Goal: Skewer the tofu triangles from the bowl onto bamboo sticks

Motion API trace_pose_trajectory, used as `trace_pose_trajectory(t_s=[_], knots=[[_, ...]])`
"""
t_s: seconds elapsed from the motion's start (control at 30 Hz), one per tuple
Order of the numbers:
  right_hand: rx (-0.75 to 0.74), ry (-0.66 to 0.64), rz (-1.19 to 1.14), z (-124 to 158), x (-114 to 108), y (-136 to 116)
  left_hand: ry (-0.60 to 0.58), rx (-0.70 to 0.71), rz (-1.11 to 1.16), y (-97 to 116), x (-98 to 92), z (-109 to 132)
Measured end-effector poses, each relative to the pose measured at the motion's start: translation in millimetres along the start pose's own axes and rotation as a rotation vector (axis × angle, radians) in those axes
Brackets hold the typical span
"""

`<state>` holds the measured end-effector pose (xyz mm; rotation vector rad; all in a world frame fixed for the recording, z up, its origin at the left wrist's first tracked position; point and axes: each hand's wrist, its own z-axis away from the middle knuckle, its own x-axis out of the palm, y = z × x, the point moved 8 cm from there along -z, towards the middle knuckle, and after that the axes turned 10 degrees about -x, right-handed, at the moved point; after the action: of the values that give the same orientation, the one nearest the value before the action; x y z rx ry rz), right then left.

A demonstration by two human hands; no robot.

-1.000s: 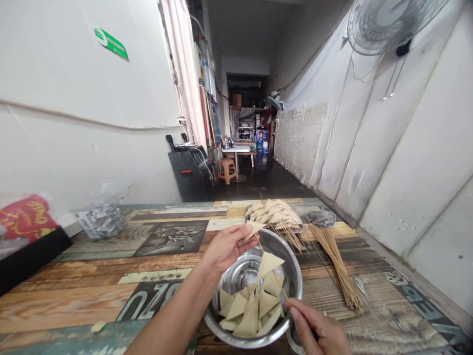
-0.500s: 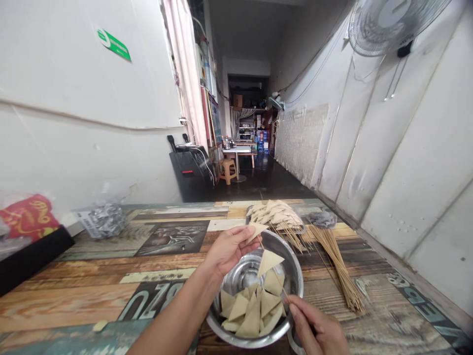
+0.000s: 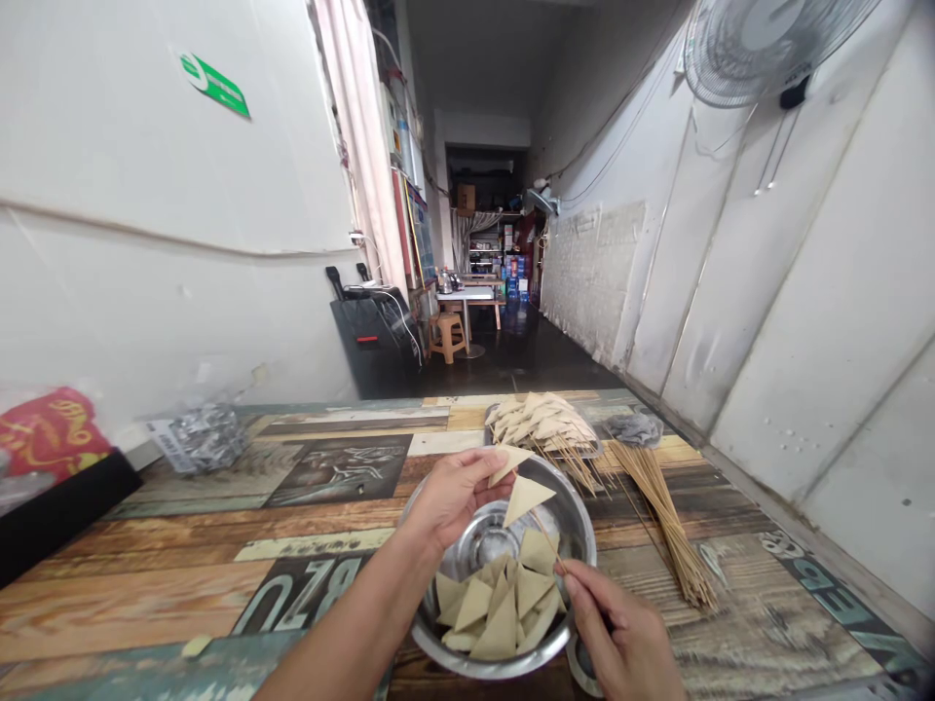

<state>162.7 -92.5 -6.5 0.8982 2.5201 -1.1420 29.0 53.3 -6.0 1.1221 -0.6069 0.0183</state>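
My left hand (image 3: 457, 497) is closed on a pale tofu-skin triangle (image 3: 509, 461), pinched over the far side of a steel bowl (image 3: 420, 623). Between thumb and fingers, my right hand (image 3: 617, 623) grips the lower end of a thin bamboo skewer (image 3: 546, 534). Another triangle (image 3: 529, 498) is threaded on that skewer, just below the one in my left hand. The skewer's tip is hidden behind the triangles. Several loose triangles (image 3: 498, 608) lie heaped in the near part of the bowl.
Behind the bowl stands a tray of skewered triangles (image 3: 541, 424). A bundle of bare skewers (image 3: 668, 526) lies to the right, near a grey plastic bag (image 3: 634, 428). Farther left are a clear bag (image 3: 208, 436) and a red package (image 3: 55, 428). Part of a round metal object (image 3: 582, 667) shows beside the bowl.
My right hand has moved slightly up and left with the skewer. The threaded triangle has come up close to the one held in my left hand.
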Motion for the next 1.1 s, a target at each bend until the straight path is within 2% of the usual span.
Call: trace_pose_trajectory(t_s=[0.1, 0.23, 0.33, 0.43, 0.5, 0.57, 0.63, 0.73, 0.8, 0.93, 1.03, 1.1], knots=[[0.005, -0.024, 0.058, -1.2, -5.4, -2.4, -0.021, 0.022, -0.040, 1.3, 5.7, 3.3], [0.052, -0.013, 0.083, -1.6, -16.1, -3.5, -0.112, -0.034, -0.132, -2.6, 20.6, 8.7], [0.088, 0.004, 0.061, 0.5, -24.5, -0.4, -0.128, -0.068, -0.270, -4.8, 27.5, 13.8], [0.128, 0.020, 0.072, 5.6, -36.1, 5.4, -0.162, -0.080, -0.675, -13.2, 34.7, 20.2], [0.147, 0.039, 0.089, 9.6, -45.3, 8.6, -0.161, 0.001, -1.066, -19.1, 38.6, 23.3], [0.156, 0.062, 0.101, 13.5, -53.3, 10.7, -0.098, 0.117, -1.402, -24.2, 40.3, 23.7], [0.157, 0.073, 0.105, 16.8, -58.1, 11.9, -0.034, 0.172, -1.615, -31.7, 41.0, 22.2], [0.142, 0.088, 0.105, 20.3, -62.0, 12.6, -0.065, 0.161, -1.789, -47.9, 45.8, 20.9], [0.130, 0.099, 0.103, 21.8, -63.7, 13.0, -0.095, 0.174, -1.850, -54.4, 50.5, 22.0], [0.114, 0.093, 0.104, 24.0, -64.8, 14.3, -0.081, 0.222, -1.858, -54.4, 52.9, 21.8], [0.116, 0.088, 0.102, 26.3, -64.5, 15.9, -0.070, 0.183, -1.692, -47.0, 46.9, 16.2], [0.109, 0.085, 0.099, 27.4, -63.2, 15.6, -0.065, 0.076, -1.461, -40.8, 38.6, 10.5]])
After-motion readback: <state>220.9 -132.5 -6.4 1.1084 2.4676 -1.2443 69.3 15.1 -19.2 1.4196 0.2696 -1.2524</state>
